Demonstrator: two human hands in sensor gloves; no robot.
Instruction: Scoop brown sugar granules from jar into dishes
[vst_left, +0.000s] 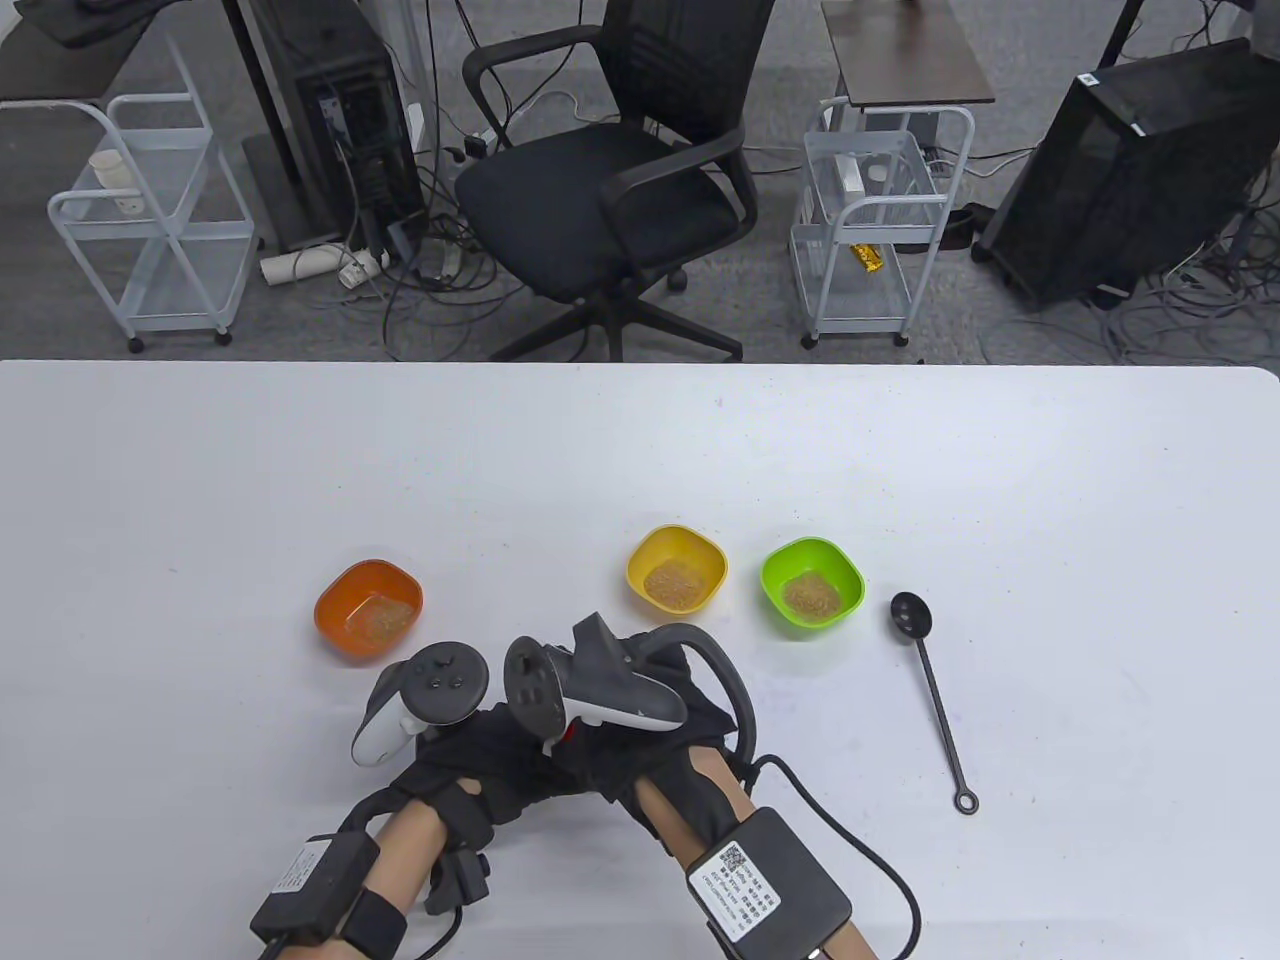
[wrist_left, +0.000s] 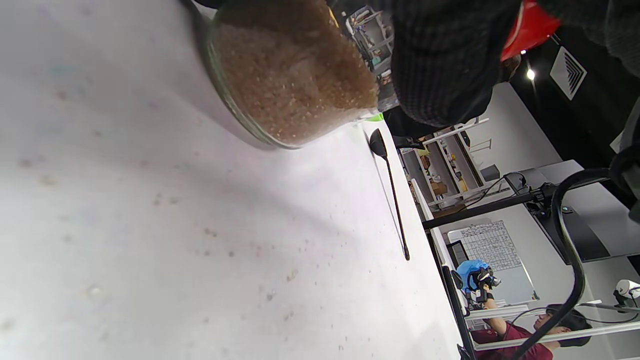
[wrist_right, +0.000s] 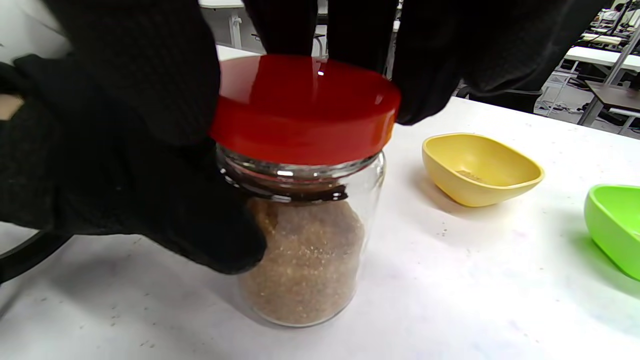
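A glass jar (wrist_right: 305, 250) of brown sugar stands on the white table, with a red lid (wrist_right: 300, 105) on its mouth. My left hand (vst_left: 450, 760) grips the glass body; its fingers (wrist_right: 150, 200) wrap the jar's left side. My right hand (vst_left: 640, 740) holds the lid from above, fingers (wrist_right: 430, 75) around its rim. In the table view the hands hide the jar. The jar's base (wrist_left: 290, 75) shows in the left wrist view. The orange (vst_left: 335, 600), yellow (vst_left: 645, 555) and green (vst_left: 780, 560) dishes each hold some sugar.
A black long-handled spoon (vst_left: 930, 690) lies on the table right of the green dish, bowl end pointing away. Scattered granules dot the table near the jar. An office chair (vst_left: 610, 170) and wire carts stand beyond the table's far edge.
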